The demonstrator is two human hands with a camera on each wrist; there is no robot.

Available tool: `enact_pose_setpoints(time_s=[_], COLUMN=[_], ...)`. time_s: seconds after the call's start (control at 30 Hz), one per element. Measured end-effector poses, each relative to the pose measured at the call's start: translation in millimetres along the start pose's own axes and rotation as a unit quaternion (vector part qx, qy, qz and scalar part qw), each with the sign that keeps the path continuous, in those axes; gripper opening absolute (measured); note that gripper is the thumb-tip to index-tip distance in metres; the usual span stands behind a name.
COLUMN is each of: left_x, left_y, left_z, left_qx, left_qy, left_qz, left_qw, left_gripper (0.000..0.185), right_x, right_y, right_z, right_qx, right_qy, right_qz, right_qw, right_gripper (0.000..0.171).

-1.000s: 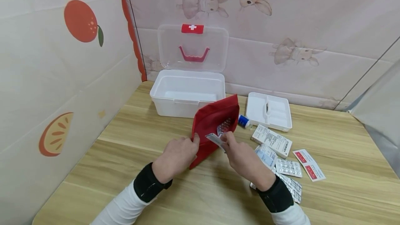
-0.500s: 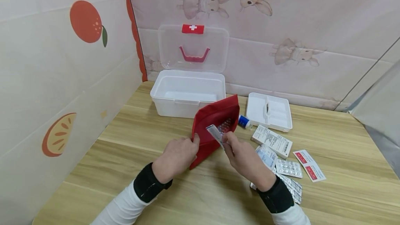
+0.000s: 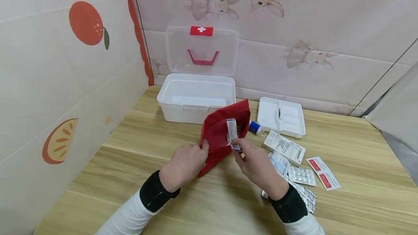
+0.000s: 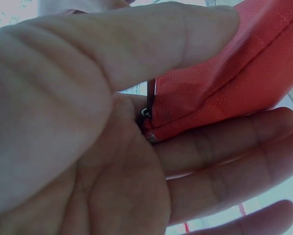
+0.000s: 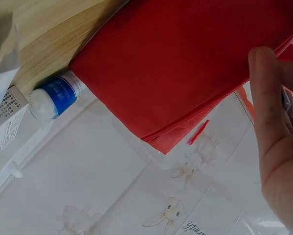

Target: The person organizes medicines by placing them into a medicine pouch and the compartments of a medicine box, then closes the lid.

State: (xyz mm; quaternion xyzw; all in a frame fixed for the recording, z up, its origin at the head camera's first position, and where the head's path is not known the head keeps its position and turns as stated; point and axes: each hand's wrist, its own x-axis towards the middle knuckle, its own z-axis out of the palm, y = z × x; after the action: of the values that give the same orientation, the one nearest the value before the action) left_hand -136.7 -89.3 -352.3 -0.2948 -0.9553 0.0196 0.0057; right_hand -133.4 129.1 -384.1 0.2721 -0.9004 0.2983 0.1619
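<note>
1. My left hand [image 3: 184, 162] pinches the near left corner of the red pouch [image 3: 218, 133], thumb on top, fingers underneath; the left wrist view shows the fabric edge clamped between them.
2. The pouch stands propped at the table's [image 3: 137, 177] middle, its mouth open toward me. A blister strip shows inside, partly hidden.
3. My right hand [image 3: 253, 160] pinches a small white sachet [image 3: 232, 133] by its near end. It stands nearly upright at the pouch mouth, its far end over the opening.
4. Far side: white first-aid box [image 3: 196, 99], just behind the pouch. Its clear lid [image 3: 201, 50] is raised against the wall, with a red cross tab and red handle. Nothing visible inside the box.
5. Right of the box: white insert tray [image 3: 281, 116] with a centre handle. Its compartments look bare.
6. Between pouch and tray: small bottle with a blue label [image 3: 255, 127], lying on its side.
7. Right of my right hand: a printed medicine carton [image 3: 284, 147], pill blister packs [image 3: 302, 175], and a red-and-white packet [image 3: 322, 177], loose on the table.
</note>
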Motion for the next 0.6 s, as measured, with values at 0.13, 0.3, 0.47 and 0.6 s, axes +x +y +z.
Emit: enact_pose_setpoints(time_s=[0.13,0.3,0.47,0.6], left_x=[0.1,0.0,-0.6,-0.2], left_y=[-0.3,-0.4,0.2,0.5], left_z=[0.2,0.2,-0.8,-0.5], left_qx=[0.003,0.002,0.006,0.008], left_qy=[0.003,0.002,0.004,0.003], left_qz=[0.002,0.003,0.003,0.002], left_qw=[1.0,1.0,1.0,1.0], left_gripper=[0.059,0.059,0.058,0.058], right_x=[-0.1,0.1,0.2,0.1], right_y=[0.5,1.1,0.9,1.0], right_z=[0.4,1.3,2.4,2.5], right_qx=[0.014,0.03,0.032,0.034], right_qy=[-0.005,-0.009,-0.004,-0.003], right_qz=[-0.011,-0.016,-0.037,-0.035], right_qw=[1.0,0.999,0.999,0.999], right_gripper=[0.041,0.039,0.038,0.035])
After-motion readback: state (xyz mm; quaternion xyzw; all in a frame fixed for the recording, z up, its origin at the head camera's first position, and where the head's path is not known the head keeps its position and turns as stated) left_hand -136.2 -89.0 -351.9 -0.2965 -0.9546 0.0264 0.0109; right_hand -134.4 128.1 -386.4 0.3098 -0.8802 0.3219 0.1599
